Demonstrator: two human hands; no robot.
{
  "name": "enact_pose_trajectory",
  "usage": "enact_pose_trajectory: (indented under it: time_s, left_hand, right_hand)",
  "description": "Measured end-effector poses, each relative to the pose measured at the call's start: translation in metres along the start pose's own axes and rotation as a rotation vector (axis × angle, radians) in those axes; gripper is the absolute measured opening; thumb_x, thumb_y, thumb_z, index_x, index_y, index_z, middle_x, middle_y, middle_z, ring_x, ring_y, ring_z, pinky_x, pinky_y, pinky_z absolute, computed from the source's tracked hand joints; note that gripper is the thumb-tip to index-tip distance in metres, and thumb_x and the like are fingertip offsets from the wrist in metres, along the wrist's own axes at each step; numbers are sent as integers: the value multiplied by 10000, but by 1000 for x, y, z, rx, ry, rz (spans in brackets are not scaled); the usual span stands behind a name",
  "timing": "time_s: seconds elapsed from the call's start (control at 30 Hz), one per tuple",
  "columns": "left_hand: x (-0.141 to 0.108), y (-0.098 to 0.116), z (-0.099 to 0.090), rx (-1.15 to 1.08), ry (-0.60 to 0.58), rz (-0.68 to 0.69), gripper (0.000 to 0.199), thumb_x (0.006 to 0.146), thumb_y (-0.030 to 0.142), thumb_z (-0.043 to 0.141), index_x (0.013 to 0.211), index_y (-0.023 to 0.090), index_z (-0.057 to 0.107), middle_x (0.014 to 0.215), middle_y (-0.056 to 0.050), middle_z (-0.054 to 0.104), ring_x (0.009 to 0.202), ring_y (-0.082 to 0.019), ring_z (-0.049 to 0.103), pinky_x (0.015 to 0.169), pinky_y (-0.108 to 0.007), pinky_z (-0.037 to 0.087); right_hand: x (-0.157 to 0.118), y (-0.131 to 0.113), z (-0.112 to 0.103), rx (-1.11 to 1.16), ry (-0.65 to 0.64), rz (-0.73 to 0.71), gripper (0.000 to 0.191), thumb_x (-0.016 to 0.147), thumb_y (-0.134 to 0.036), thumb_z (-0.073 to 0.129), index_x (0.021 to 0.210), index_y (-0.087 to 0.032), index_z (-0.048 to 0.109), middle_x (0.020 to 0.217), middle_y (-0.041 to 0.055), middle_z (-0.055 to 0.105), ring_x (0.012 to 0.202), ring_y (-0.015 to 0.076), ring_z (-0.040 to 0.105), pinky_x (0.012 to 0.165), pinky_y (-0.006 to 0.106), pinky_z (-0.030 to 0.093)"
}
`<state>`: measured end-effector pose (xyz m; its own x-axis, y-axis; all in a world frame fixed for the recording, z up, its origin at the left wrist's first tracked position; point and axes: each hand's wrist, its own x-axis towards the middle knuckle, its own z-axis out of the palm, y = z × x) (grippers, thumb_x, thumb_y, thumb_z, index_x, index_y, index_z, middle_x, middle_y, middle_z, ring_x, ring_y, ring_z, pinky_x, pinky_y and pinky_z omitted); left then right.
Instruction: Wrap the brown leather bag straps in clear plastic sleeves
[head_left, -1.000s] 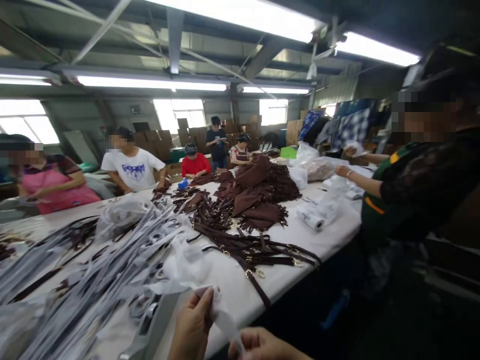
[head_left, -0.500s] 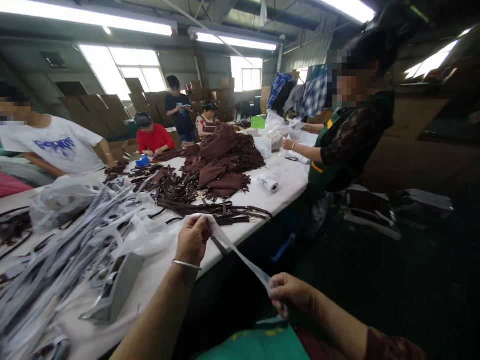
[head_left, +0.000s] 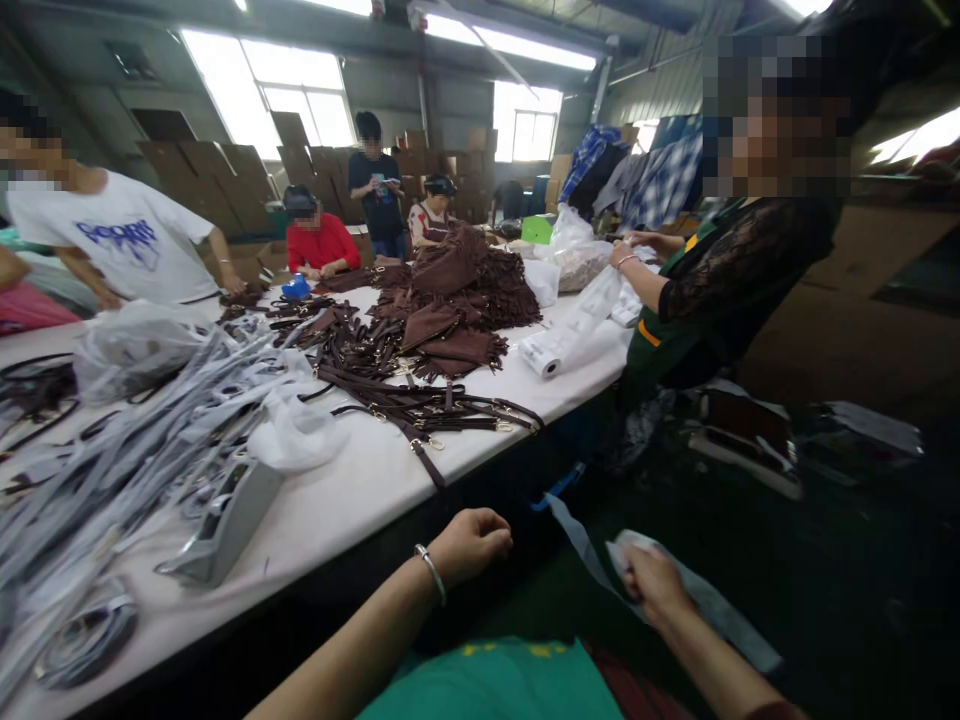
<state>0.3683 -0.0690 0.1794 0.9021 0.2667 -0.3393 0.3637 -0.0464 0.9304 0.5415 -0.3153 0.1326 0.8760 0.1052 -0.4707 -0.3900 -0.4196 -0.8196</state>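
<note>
My right hand (head_left: 654, 582) is closed around a thin, whitish translucent strip (head_left: 720, 612), off the table's edge at the lower right. One end of the strip hangs loose toward the table, and the other trails down to the right. My left hand (head_left: 471, 545), wearing a silver bangle, hovers in front of the table edge. Its fingers are curled together with nothing visible in them. Nearest to it on the table are dark brown straps (head_left: 427, 410) with gold clasps, one strap end lying at the edge. A crumpled white plastic piece (head_left: 296, 432) lies left of them.
Brown fringed pouches (head_left: 457, 300) are heaped mid-table. Wrapped grey-white strips (head_left: 172, 430) and a grey dispenser-like holder (head_left: 232, 525) cover the left. A plastic roll (head_left: 551, 355) lies near a co-worker (head_left: 742, 270) at right. Other people stand or sit around the far side.
My left hand has come off the strip and moved down and right, away from the table. My right hand has moved right with the strip. The co-worker at right now stretches plastic from the roll.
</note>
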Motion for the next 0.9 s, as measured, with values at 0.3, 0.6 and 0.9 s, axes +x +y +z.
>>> enact_pose_trajectory:
  time_s: [0.3, 0.6, 0.9]
  left_hand:
    - [-17, -9, -38, -243, -25, 67, 346, 794, 476, 671, 847, 138, 721, 765, -59, 688, 697, -173, 583, 672, -266, 452]
    - [-49, -34, -89, -374, 418, -111, 355, 707, 499, 738, 712, 149, 680, 581, 8, 561, 529, -114, 422, 498, -215, 307]
    - [-53, -71, -120, -27, 576, -52, 282, 786, 414, 609, 672, 163, 668, 633, -11, 630, 620, -164, 533, 597, -261, 402]
  right_hand:
    - [-63, -90, 170, 170, -760, -242, 229, 846, -327, 583, 850, -98, 582, 506, -73, 497, 376, 32, 375, 399, 154, 236]
    - [-80, -83, 212, 88, -1161, 38, 558, 883, -615, 493, 979, -77, 603, 766, 37, 660, 628, 94, 596, 531, 182, 396]
    - [-113, -50, 264, -223, -1234, -17, 260, 671, -339, 710, 588, -107, 624, 466, -9, 559, 378, 79, 469, 390, 192, 358]
